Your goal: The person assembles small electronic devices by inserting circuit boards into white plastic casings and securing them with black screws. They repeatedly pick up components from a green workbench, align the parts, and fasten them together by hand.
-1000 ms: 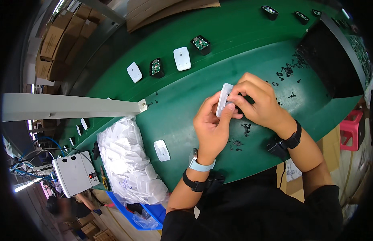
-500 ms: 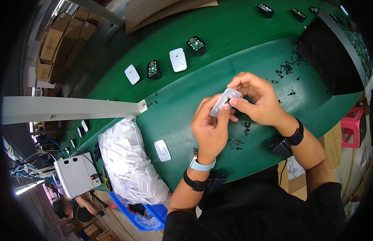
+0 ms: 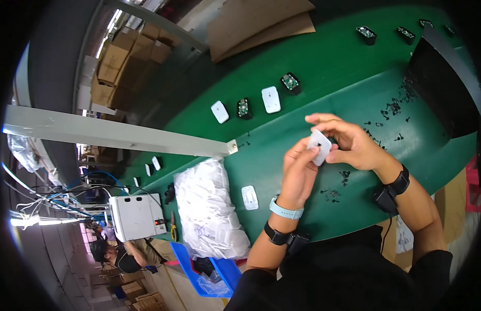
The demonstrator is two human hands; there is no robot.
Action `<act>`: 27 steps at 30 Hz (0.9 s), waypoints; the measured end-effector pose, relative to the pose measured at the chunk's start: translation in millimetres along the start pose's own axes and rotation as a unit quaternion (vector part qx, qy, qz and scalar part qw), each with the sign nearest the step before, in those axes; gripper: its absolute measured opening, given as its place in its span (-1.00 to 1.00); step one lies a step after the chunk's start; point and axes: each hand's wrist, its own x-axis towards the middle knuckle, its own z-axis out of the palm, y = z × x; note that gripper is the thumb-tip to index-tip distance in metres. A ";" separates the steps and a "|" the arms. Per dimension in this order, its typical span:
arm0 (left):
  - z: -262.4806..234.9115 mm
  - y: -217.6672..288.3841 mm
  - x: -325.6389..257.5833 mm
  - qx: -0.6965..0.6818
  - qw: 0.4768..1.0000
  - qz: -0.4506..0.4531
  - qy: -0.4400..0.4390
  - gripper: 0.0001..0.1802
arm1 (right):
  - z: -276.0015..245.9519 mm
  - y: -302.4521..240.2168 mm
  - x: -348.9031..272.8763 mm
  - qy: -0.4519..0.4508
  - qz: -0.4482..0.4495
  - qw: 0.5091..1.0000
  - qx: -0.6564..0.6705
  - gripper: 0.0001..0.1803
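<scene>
White cover [image 3: 321, 149] sits pinched in the left hand [image 3: 299, 172], just beside the loosely curled, half-open right hand [image 3: 358, 146].

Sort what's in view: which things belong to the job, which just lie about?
Likely the job's:
white cover in the left hand
loose white cover
small black pieces
bag of white pieces

Seemingly just lying about:
cardboard sheets
yellow-handled tool
blue bin

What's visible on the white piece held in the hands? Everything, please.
The white piece looks like plastic: flat-faced, roughly rectangular, with rounded corners and a small dark spot near its middle. It is tilted, held above the green table. The left hand grips it, thumb on its face; the right hand is at its right edge, contact unclear.
</scene>
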 end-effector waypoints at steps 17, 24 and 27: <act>-101.6 80.2 86.6 0.766 0.517 0.181 0.336 -0.47 | -24.4 -18.2 -0.5 0.073 0.004 0.962 0.263 -0.49; -126.5 90.6 87.3 0.759 0.513 0.260 0.306 -0.69 | -26.2 -18.3 2.6 0.080 0.011 0.951 0.298 -0.55; -77.8 74.9 57.8 0.512 0.771 0.291 0.242 -0.59 | -29.5 -15.0 -1.3 0.083 0.003 0.954 0.286 -0.56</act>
